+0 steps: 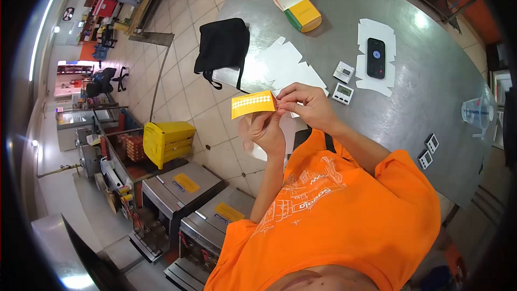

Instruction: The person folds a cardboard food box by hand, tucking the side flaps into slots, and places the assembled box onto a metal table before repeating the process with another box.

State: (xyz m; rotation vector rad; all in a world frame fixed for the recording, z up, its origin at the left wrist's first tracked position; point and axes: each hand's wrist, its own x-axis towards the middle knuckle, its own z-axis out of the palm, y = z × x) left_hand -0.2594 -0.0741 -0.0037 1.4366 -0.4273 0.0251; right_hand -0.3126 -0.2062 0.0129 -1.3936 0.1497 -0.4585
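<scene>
In front of my orange shirt, a yellow cardboard carton (252, 104) with a white checked strip is held up between both hands. My left hand (267, 132) grips it from below, thumb and fingers closed on its lower edge. At the carton's right end, the fingers of my right hand (309, 105) are pinched together on its edge; the exact fold there is hidden. Just beyond my hands, flat white card blanks (293, 64) lie on the steel table (334, 16). Farther off stands a folded yellow, white and green carton (304, 15) with its lid up.
A black bag (223, 46) lies at the table's left edge. Right of my hands are a small digital timer (342, 93), another beside it, and a phone (376, 58) on a white blank. A clear plastic container (476, 113) sits far right. A yellow bin (169, 141) stands on the floor.
</scene>
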